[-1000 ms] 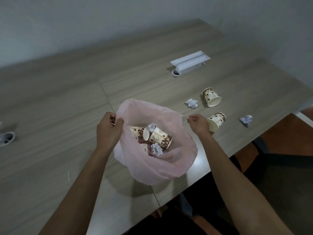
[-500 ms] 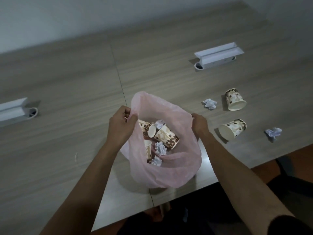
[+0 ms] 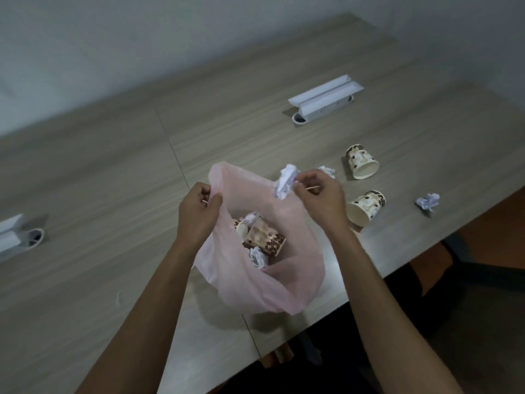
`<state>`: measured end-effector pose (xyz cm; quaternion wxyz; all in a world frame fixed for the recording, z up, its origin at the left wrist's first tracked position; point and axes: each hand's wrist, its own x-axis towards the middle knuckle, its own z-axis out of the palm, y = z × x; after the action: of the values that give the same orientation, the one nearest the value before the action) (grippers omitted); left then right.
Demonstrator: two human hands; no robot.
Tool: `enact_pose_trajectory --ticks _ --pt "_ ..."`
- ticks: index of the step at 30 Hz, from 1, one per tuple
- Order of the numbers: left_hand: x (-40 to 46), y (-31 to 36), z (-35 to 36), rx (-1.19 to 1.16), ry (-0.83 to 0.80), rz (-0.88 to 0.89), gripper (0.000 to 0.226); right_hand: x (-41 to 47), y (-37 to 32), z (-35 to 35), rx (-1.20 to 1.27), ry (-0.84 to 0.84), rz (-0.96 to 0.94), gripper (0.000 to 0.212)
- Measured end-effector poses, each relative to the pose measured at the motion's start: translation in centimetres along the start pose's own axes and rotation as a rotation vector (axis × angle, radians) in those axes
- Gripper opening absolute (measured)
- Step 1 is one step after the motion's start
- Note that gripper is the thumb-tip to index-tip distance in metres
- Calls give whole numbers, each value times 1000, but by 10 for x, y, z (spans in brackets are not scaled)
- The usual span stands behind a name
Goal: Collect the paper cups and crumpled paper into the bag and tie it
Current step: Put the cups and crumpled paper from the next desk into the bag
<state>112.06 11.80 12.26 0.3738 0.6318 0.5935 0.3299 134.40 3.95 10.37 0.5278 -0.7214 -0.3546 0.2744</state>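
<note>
Since half a second ago, a crumpled paper ball (image 3: 285, 181) has been picked up by the right hand (image 3: 321, 194) and is now held over the far rim of the bag, where before that hand was only gripping the rim.

The wood-grain table (image 3: 99, 180) is seen spread across most of the view, a seam running down it toward the near edge. The pink bag (image 3: 272, 282) is set near that edge, its mouth held open. Its left rim is pinched between the curled fingers and thumb of the left hand (image 3: 199, 207). The paper ball is pinched at the fingertips of the right hand, and a thin stick-like sliver is also seen between those fingers.

Inside the bag, patterned paper cups (image 3: 262, 236) are piled on their sides, with a crumpled paper (image 3: 258, 257) lying against them.

Right of the bag, two more cups are left on the table: a far cup (image 3: 361, 165) and a near cup (image 3: 366, 207), both tipped over. Another paper scrap (image 3: 327, 171) is partly hidden behind the right hand, and a last paper ball (image 3: 427, 201) lies well apart, near the right edge.

A white cable tray (image 3: 324, 99) is seen further back, and another tray (image 3: 17, 236) at the left.
</note>
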Motion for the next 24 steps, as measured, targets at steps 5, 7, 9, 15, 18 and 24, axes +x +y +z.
enact_pose_trajectory --ticks 5,7,9,15,18,24 --pt "2 0 -2 7 6 -12 8 -36 -1 30 -200 -503 -13 47" --pt "4 -2 -6 11 27 -14 6 -39 12 26 -359 -210 -62 47" --pt "4 -3 -10 21 45 -27 4 -41 25 14 -600 -23 72 59" --pt "13 -2 -23 15 94 7 5 -26 38 -19 -502 -49 256 9" --pt "17 1 -30 27 145 54 8 -16 13 -33 -352 141 108 7" --pt "21 4 -31 12 201 116 11 -2 -7 -49 -259 157 41 11"
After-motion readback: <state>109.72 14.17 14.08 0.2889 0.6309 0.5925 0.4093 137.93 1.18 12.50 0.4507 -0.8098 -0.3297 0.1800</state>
